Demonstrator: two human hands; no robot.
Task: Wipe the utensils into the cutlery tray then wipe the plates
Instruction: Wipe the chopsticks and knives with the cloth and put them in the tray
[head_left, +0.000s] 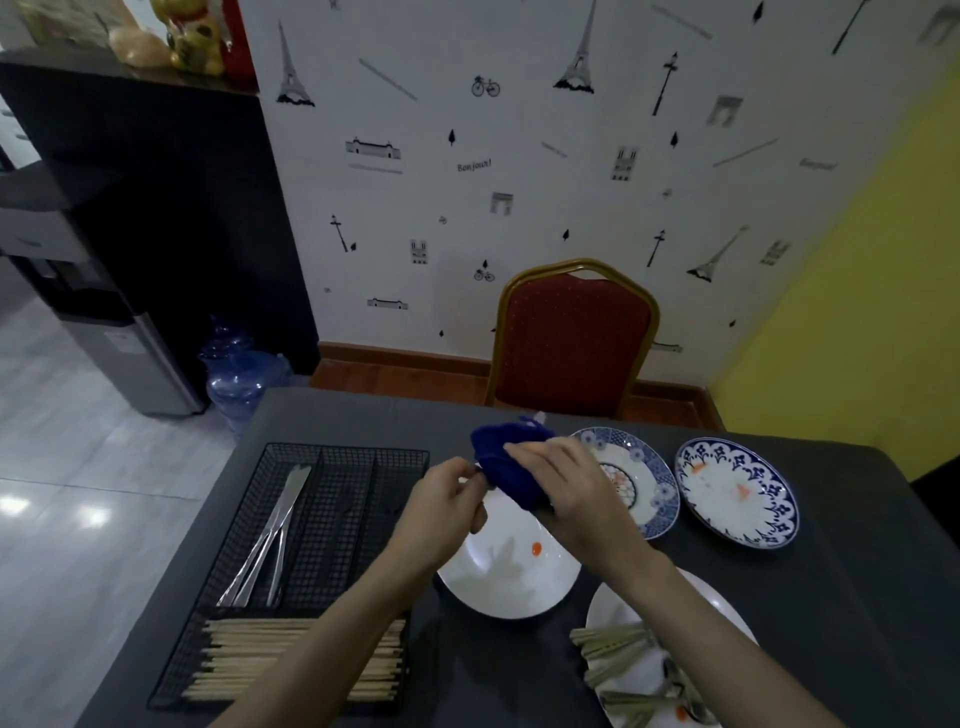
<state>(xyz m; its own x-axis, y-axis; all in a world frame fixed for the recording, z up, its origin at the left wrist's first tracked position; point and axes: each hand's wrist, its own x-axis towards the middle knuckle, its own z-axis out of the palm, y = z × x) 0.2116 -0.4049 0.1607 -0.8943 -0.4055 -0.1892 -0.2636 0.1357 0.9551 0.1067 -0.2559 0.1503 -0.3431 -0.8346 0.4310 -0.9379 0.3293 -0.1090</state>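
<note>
Dim, soft indoor light; we see glare patches on the floor tiles (52, 512), wide-angle bending at the edges, and slightly blurred detail throughout.
</note>
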